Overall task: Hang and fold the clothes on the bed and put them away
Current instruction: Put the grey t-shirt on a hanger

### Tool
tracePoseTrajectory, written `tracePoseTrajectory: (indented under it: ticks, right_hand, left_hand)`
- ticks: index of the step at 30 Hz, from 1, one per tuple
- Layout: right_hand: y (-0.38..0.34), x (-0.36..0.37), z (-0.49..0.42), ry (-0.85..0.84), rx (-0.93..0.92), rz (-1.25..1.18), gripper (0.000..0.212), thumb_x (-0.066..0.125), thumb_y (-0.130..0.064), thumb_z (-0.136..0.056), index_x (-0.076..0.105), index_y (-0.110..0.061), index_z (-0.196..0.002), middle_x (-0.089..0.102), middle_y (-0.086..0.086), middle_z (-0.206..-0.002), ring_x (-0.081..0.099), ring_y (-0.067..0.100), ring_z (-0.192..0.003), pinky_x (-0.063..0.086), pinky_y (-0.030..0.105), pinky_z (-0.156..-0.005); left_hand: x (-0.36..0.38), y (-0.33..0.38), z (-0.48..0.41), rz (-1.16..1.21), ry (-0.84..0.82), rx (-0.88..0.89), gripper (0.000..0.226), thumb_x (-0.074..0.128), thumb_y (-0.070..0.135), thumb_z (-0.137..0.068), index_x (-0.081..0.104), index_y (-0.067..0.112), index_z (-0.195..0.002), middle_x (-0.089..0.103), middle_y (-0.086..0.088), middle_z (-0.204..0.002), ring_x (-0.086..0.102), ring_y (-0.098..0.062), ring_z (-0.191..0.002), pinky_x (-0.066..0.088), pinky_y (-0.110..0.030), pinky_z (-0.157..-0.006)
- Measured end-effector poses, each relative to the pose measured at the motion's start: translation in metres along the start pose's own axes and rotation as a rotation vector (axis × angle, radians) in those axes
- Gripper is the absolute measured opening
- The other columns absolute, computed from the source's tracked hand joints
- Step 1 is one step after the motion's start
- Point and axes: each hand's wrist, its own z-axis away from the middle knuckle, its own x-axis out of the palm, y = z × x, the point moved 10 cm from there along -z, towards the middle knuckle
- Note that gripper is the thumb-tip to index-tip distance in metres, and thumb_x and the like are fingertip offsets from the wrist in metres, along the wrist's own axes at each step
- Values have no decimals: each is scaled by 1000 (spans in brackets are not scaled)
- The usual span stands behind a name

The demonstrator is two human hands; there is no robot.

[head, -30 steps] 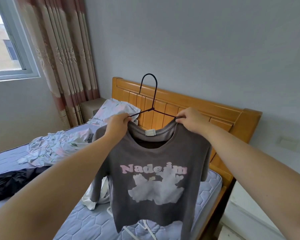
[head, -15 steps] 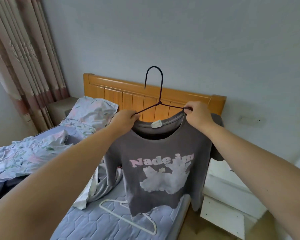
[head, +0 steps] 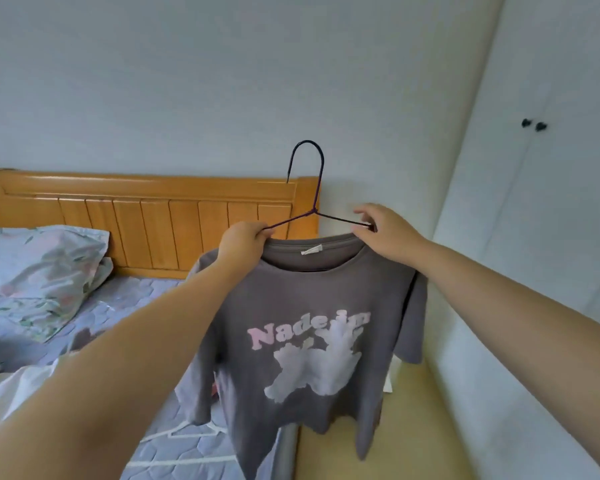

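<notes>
grey t-shirt (head: pixel 309 306) hanging on black hanger (head: pixel 314 211), held up left of wardrobe (head: pixel 551 220). left hand (head: pixel 245 242) gripping one hanger arm, right hand (head: pixel 385 233) pinching other (nearer wardrobe). hanger's long axis pointing toward wardrobe.

Pale grey-blue wall (head: pixel 222 81); bed (head: pixel 142 299) with orange wooden headboard (head: pixel 146 206) — white wardrobe (head: pixel 551 220), dark knobs (head: pixel 533 125), at right.

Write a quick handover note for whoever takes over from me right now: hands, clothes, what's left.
Left hand grips the black wire hanger and grey printed T-shirt at one shoulder. Right hand pinches the hanger's other arm at the collar.
Done: shirt is on the hanger, held up beside the bed.
Left: hang it away, perhaps behind the closed white wardrobe doors. A white cloth and a white hanger lie on the bed.
</notes>
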Motion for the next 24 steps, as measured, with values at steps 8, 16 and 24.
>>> tracePoseTrajectory:
  ticks: [8, 16, 24]
  right_hand:
    - [91, -94, 52, 162, 277, 80, 42, 57, -26, -92, 56, 0, -60, 46, 5, -54, 44, 20, -55, 37, 29, -60]
    - [198, -163, 121, 233, 515, 58, 37, 61, -24, -90, 62, -8, -56, 54, 2, -55, 49, 16, -55, 38, 26, -61]
    - [280, -205, 196, 205, 712, -92, 36, 57, -32, -92, 61, -12, -62, 43, -3, -42, 35, 7, -35, 34, 23, -52]
  left_hand:
    - [85, 137, -28, 192, -175, 274, 26, 48, 23, -99, 61, 8, -82, 57, -5, -72, 53, -25, -76, 33, -32, -63]
    - [177, 289, -25, 354, -331, 476, 19, 49, 14, -95, 67, 14, -91, 52, 4, -64, 47, -20, -66, 37, -29, -63]
    - [263, 402, -9, 398, -483, 665, 23, 46, 11, -95, 61, 18, -79, 49, 8, -62, 44, -14, -61, 36, -28, -61]
